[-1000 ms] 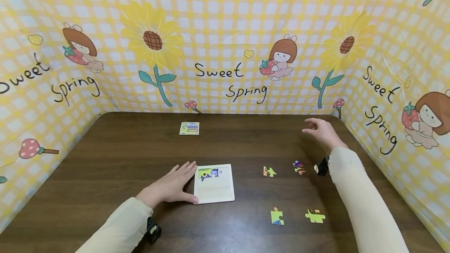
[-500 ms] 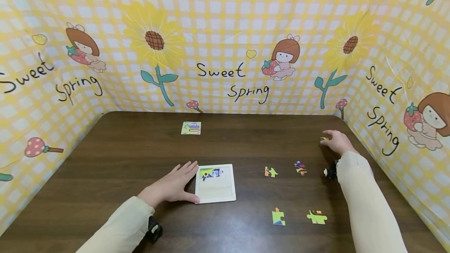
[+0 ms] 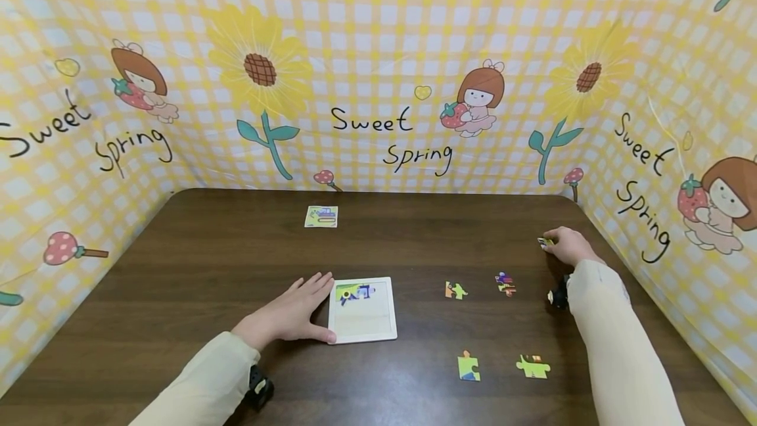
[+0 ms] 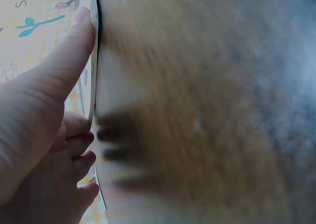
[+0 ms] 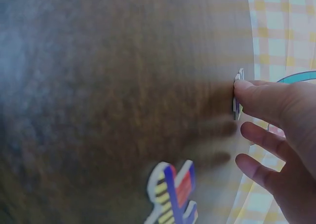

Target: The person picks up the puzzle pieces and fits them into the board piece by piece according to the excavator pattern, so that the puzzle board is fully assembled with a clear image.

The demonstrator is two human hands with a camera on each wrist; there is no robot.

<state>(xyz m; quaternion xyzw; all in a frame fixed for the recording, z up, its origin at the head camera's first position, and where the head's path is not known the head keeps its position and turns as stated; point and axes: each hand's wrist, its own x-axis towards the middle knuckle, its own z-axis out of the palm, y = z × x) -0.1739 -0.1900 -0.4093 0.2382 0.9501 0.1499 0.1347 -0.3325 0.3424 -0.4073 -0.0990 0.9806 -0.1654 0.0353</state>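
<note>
At the far right of the table, my right hand (image 3: 569, 246) pinches a small jigsaw piece (image 3: 544, 242) between thumb and forefinger. In the right wrist view this piece (image 5: 236, 108) shows edge-on at the fingertips, the other fingers apart from it. My left hand (image 3: 292, 311) lies along the left side of a white square puzzle tray (image 3: 391, 311), its thumb at the near corner and its fingertips at the far one. Some joined puzzle pieces (image 3: 353, 292) fill the tray's upper left part; its lower part shows bare.
Loose jigsaw pieces lie right of the tray: an orange-green one (image 3: 455, 290), a purple-red one (image 3: 505, 283), a green one with blue (image 3: 468, 367) and a wide green one (image 3: 533, 367). A picture card (image 3: 322, 216) lies at the back. Checked cloth (image 3: 378, 51) surrounds the table.
My right hand has moved right and nearer, and a jigsaw piece now shows at its fingertips. The left hand stays at the tray.
</note>
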